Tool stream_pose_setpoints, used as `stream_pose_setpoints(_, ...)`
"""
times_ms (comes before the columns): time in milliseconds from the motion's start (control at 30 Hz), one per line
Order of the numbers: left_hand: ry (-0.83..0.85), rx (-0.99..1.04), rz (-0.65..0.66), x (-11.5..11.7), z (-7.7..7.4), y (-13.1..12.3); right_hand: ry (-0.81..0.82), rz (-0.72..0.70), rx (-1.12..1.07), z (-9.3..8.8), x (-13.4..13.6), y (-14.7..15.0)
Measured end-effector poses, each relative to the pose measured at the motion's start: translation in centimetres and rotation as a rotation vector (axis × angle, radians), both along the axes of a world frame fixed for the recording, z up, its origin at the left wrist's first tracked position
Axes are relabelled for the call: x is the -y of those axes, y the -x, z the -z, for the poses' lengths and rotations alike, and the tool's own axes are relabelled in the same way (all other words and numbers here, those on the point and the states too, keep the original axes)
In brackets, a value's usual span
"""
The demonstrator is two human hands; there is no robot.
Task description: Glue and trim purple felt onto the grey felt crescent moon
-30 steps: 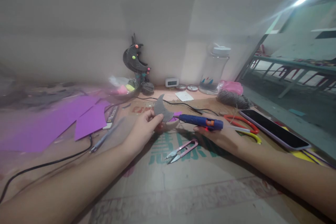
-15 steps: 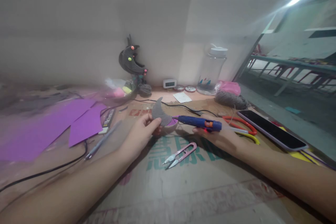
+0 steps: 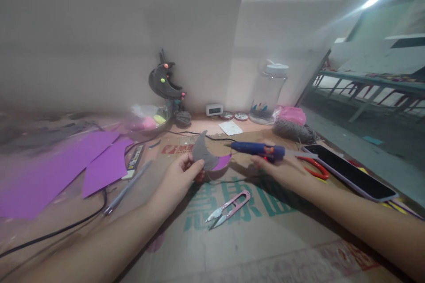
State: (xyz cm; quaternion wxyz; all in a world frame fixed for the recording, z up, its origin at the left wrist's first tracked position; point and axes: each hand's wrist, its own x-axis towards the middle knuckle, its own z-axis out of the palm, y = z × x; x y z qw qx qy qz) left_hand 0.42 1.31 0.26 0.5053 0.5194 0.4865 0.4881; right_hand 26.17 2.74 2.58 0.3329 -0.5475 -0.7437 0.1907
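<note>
My left hand (image 3: 179,179) pinches a grey crescent-shaped foam piece (image 3: 202,152), with a purple crescent piece (image 3: 222,162) showing just behind it. In my right hand (image 3: 282,170) is a blue glue gun (image 3: 258,149); its fingers are wrapped round the handle and its nozzle points left, a short gap from the crescents. A pair of pink thread snips (image 3: 227,208) lies on the cardboard sheet (image 3: 252,239) below both hands.
Purple foam sheets (image 3: 63,172) lie at the left beside a pen (image 3: 128,185) and a black cable (image 3: 59,230). A phone (image 3: 352,177) and red-handled scissors (image 3: 314,167) lie at the right. A plastic jar (image 3: 269,93), yarn (image 3: 292,130), a small clock (image 3: 214,109) and a dark moon figure (image 3: 164,83) line the wall.
My right hand has lifted the glue gun and drawn it a little to the right, away from the crescents. The left hand still holds the grey piece.
</note>
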Motion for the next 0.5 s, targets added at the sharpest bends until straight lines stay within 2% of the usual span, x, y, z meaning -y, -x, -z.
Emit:
stream_pose_setpoints(167, -0.025, -0.002, 0.015, -0.2, 0.5, 0.1, -0.027, 0.079, -0.050, -2.0, -1.3, -2.1)
stream_pose_setpoints(300, -0.037, -0.009, 0.018, -0.2, 0.5, 0.0, -0.020, 0.213, -0.160, -3.2, -3.9, -3.1)
stream_pose_setpoints(400, -0.040, -0.003, 0.020, -0.1, 0.3, -0.1, -0.055, 0.282, 0.014, -3.6, -7.1, -3.2)
stream_pose_setpoints(500, -0.051, 0.009, 0.018, 0.0, 0.1, -0.2, -0.016, 0.230, 0.109, -3.2, -10.5, -3.0)
